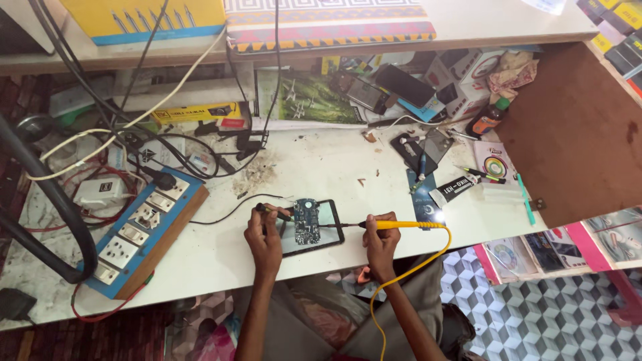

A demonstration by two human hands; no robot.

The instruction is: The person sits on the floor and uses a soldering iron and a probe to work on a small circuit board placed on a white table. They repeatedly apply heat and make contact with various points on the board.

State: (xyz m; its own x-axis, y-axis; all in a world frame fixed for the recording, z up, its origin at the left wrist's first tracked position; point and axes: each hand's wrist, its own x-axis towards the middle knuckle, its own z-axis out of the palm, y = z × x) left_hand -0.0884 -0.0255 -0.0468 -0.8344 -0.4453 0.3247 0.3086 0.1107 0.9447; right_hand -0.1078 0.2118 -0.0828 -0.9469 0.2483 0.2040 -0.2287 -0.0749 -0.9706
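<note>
Small blue circuit board (pixel 306 220) lying on a dark slab, perhaps a tablet or phone (pixel 314 228), near the front edge of the white tabletop (pixel 321 167). Right hand (pixel 380 242) clamped around a yellow-handled soldering iron (pixel 401 225), tip pointing left and reaching the board's right edge; yellow cord (pixel 408 274) looping down past the tabletop edge toward the lap. Left hand (pixel 264 237) closed on a thin black probe or lead (pixel 271 211), its black wire (pixel 227 212) trailing left toward the blue switchboard with sockets (pixel 144 227). Exact contact point on the board too small to tell. Judged best handled by resting both wrists on the tabletop for steadiness, keeping the tip low and on one pad only, touching briefly, holding the board from sliding on the smooth slab beneath. Worth minding the yellow cord so no tug shifts the tip, and keeping the black wire clear of the hot end. Clutter of phones (pixel 404 83), tubes and pens (pixel 481 175) well apart at right.
</note>
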